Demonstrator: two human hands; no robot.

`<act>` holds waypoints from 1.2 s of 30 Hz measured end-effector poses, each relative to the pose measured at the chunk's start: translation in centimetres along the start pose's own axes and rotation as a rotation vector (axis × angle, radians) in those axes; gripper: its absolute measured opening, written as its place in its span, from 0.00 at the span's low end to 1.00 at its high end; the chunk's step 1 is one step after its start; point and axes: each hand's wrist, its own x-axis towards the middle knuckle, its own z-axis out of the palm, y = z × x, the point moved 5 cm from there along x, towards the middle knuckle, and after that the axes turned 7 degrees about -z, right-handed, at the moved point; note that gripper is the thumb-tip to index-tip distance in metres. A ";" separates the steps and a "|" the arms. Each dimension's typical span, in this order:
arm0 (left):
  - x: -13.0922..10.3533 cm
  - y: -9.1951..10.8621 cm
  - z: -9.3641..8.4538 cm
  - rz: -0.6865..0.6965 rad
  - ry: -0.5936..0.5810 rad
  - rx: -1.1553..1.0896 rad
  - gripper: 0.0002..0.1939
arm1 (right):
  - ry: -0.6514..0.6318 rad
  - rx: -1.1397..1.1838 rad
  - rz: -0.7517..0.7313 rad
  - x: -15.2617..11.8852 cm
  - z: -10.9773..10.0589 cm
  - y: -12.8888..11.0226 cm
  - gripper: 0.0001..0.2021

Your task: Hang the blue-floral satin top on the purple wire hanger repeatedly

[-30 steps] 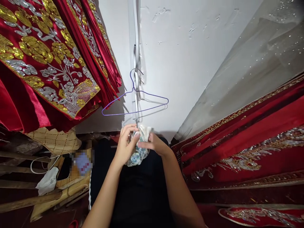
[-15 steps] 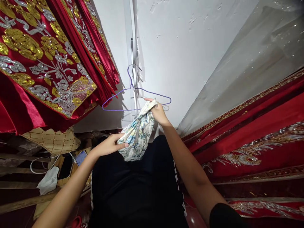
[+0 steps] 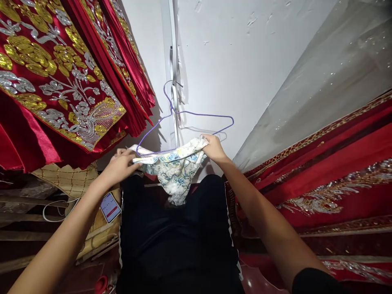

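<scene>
A white garment with a blue-green floral print (image 3: 179,173) is stretched between my hands in front of my knees, its lower part hanging in folds. My left hand (image 3: 121,163) is closed around its left end, beside the left corner of a purple wire hanger (image 3: 205,114). The hanger hangs from a hook on the wall strip and tilts, its left side lower. Part of the garment's edge lies behind that left corner. My right hand (image 3: 214,148) pinches the garment's upper right edge, just below the hanger's right arm. The garment's exact cut cannot be made out.
Red cloth with gold and silver sequins (image 3: 61,77) hangs at upper left. More red embroidered fabric (image 3: 324,179) and sheer glittery fabric (image 3: 324,73) fill the right side. A phone (image 3: 110,207) with a lit screen lies on a wooden stool (image 3: 99,234) at left, near a white cable (image 3: 55,210).
The bunched garment has been spread sideways and raised to the hanger's lower bar. My left hand has moved left and up to the hanger's left corner. The hanger has tilted, left side down.
</scene>
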 end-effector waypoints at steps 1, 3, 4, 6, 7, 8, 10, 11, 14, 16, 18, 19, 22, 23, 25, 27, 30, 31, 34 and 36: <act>0.5 0.5 -0.9 0.052 0.020 0.006 0.15 | -0.005 0.014 0.023 0.0 0.0 0.0 0.04; 1.3 1.9 -2.2 0.131 0.042 0.019 0.15 | -0.029 0.088 0.081 -0.3 0.5 0.2 0.04; 1.7 2.8 -2.8 0.159 0.089 -0.009 0.14 | -0.044 0.142 0.103 -0.5 1.0 0.1 0.04; 2.5 4.6 -3.6 0.193 0.173 -0.109 0.11 | -0.091 0.246 0.105 -1.1 2.0 -0.5 0.04; 3.0 5.3 -3.8 0.196 0.207 -0.162 0.12 | -0.123 0.280 0.086 -1.4 2.4 -1.0 0.04; 3.5 5.9 -3.9 0.197 0.234 -0.203 0.15 | -0.151 0.295 0.059 -1.8 2.7 -1.6 0.03; 4.5 6.6 -3.9 0.215 0.257 -0.224 0.19 | -0.156 0.247 0.013 -2.3 2.4 -2.6 0.07; 4.9 6.8 -4.0 0.229 0.257 -0.209 0.19 | -0.107 0.206 0.005 -2.5 1.8 -2.8 0.15; 5.8 6.6 -4.3 0.256 0.242 -0.144 0.15 | 0.239 0.136 0.013 -2.9 -2.2 -2.4 0.39; 6.0 6.3 -4.6 0.264 0.225 -0.120 0.15 | 0.406 0.151 0.029 -3.0 -5.1 -1.6 0.41; 6.0 6.2 -4.7 0.286 0.215 -0.104 0.15 | 0.368 0.158 0.060 -2.7 -7.2 -0.8 0.32; 6.1 6.2 -4.7 0.299 0.218 -0.099 0.15 | 0.270 0.158 0.093 -2.4 -7.8 -0.5 0.24; 6.3 5.9 -4.1 0.294 0.260 -0.099 0.16 | -0.027 0.145 0.183 -1.9 -8.6 0.0 0.09; 6.4 5.7 -3.8 0.281 0.263 -0.104 0.17 | -0.047 0.149 0.184 -1.6 -8.7 0.1 0.09; 6.8 5.3 -3.2 0.258 0.234 -0.120 0.17 | 0.073 0.161 0.138 -1.0 -9.0 0.1 0.18; 7.0 5.1 -2.9 0.260 0.196 -0.129 0.18 | 0.245 0.149 0.089 -0.3 -8.9 0.4 0.28; 7.0 4.8 -3.4 0.263 0.186 -0.092 0.18 | 0.279 0.104 0.069 0.3 -8.0 0.6 0.23; 7.0 4.6 -3.7 0.250 0.190 -0.066 0.18 | 0.238 0.098 0.079 0.4 -7.8 0.6 0.18; 7.0 3.4 -4.6 0.160 0.243 -0.042 0.19 | 0.015 0.173 0.162 -0.4 -7.9 0.0 0.10; 6.9 2.3 -4.9 0.063 0.314 -0.100 0.22 | -0.165 0.329 0.233 -1.4 -7.9 -0.7 0.12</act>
